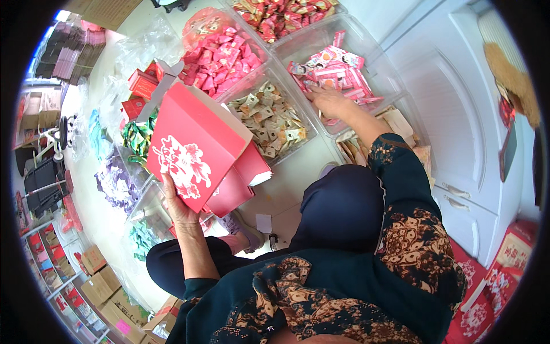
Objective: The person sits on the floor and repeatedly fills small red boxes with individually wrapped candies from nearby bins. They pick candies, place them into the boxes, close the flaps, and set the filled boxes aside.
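My left hand (pixel 178 202) grips a red cardboard gift box (pixel 193 142) by its lower left edge. White flower-like print decorates the panel facing me, and the flaps stand out at the right side. The box's inside is hidden from me. Over a clear plastic bin (pixel 365 43) reaches my right hand (pixel 328 101), its fingers down among pink-and-white wrapped snack packets (pixel 333 71). The fingertips are partly covered there, so I cannot tell whether they pinch a packet. Just left of that hand is a bin of small beige sachets (pixel 268 116).
Other bins hold pink wrapped packets (pixel 223 60), red-and-gold packets (pixel 283 17) and beige packets (pixel 399 124). Green (pixel 137 137) and purple packets (pixel 116 180) lie left of the box. White cabinets (pixel 455 107) stand at right; cardboard cartons (pixel 101 284) are stacked lower left.
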`<state>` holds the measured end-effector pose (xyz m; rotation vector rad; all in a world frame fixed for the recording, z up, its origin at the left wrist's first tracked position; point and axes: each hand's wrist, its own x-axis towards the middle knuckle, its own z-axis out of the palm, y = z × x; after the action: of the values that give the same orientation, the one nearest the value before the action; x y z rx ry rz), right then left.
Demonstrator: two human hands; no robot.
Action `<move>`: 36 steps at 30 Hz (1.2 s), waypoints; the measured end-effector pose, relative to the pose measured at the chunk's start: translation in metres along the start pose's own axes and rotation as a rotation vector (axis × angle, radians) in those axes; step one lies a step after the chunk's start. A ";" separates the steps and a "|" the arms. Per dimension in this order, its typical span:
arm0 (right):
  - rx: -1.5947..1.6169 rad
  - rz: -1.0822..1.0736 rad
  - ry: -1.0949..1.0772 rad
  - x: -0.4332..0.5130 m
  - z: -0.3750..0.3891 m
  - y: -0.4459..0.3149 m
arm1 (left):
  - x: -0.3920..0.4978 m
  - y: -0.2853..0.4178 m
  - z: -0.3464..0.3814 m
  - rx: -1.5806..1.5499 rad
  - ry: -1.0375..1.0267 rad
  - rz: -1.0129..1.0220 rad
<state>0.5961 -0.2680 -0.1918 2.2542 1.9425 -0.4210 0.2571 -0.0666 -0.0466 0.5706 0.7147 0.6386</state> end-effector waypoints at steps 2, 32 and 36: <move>0.164 -0.018 0.036 0.004 0.007 0.007 | 0.004 -0.003 -0.001 -0.005 0.005 -0.009; 1.202 -0.289 0.091 0.018 -0.162 -0.097 | 0.003 -0.043 -0.022 0.208 -0.131 -0.002; 1.550 -0.264 0.161 0.025 -0.154 -0.099 | 0.002 -0.037 -0.017 0.066 -0.011 -0.018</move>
<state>0.5206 -0.1855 -0.0450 2.5721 2.2802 -2.5412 0.2581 -0.0859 -0.0829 0.6275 0.7320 0.5960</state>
